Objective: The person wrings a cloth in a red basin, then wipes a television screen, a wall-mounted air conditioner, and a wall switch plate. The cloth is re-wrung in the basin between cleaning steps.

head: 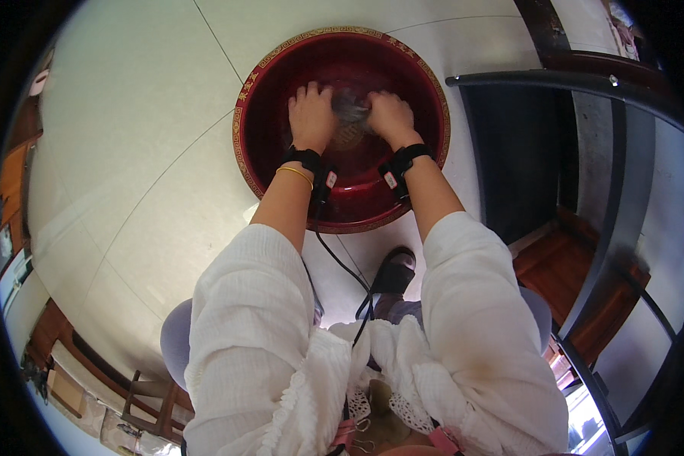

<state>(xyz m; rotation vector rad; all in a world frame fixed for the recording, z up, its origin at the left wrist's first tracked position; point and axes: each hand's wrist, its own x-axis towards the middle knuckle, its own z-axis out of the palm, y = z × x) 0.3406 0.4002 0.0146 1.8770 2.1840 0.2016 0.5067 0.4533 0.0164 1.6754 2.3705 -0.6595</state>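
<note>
A large dark red basin (342, 214) with a gold-patterned rim stands on the floor before me. Both of my hands are inside it. A small grey, wet-looking cloth (350, 106), blurred by motion, is stretched between them above the basin's bottom. My left hand (312, 117) grips its left side, back of the hand up and fingers pointing away from me. On the other side, my right hand (393, 118) is curled round the cloth's right end. The undersides of both hands are hidden. A gold pattern (347, 135) shows on the basin's bottom.
Black wrist straps with small devices (322, 179) sit on both wrists, and a black cable (342, 259) runs back towards my body. To the right stands a black-framed piece of furniture (524, 159) near a brown wooden piece (558, 262). Pale tiles (137, 131) cover the floor.
</note>
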